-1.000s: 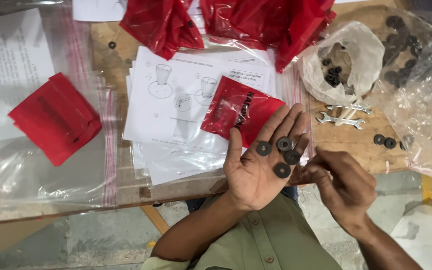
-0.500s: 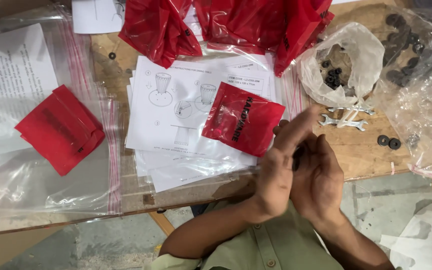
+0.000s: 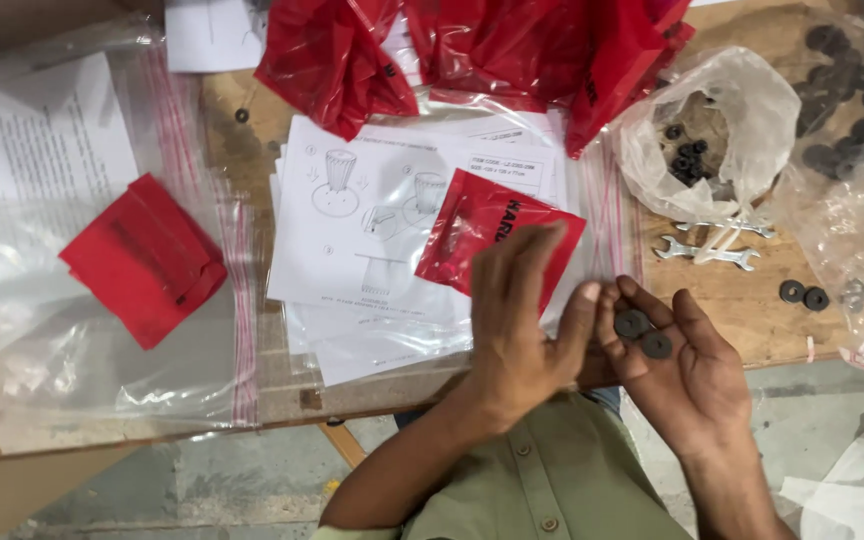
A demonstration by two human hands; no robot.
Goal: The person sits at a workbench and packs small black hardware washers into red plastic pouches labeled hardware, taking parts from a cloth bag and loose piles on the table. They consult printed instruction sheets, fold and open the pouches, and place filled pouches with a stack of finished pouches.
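Cupping our right hand (image 3: 687,365) palm up, we carry two flat dark round washers (image 3: 642,334) on the fingers, side by side and touching, with the hand held just off the near edge of the worn wooden table (image 3: 742,310). Our left hand (image 3: 522,320) sits just beside it with its back to the camera, fingers loosely spread and gripping nothing we can see, the thumb tip close to the washers. Behind the left hand's fingertips lies a small flat red plastic pouch (image 3: 492,235), resting on a stack of white printed instruction sheets with line drawings (image 3: 372,230). To the right on the table we see two silver flat spanners (image 3: 712,245) just below a crumpled clear plastic bag holding more dark washers (image 3: 707,150), and two loose black washers (image 3: 802,295) near the table's edge. Farther back sits a heap of crumpled red plastic bags (image 3: 472,50). Well to the left, a folded red packet (image 3: 142,260) lies on clear zip bags with papers inside (image 3: 52,200)
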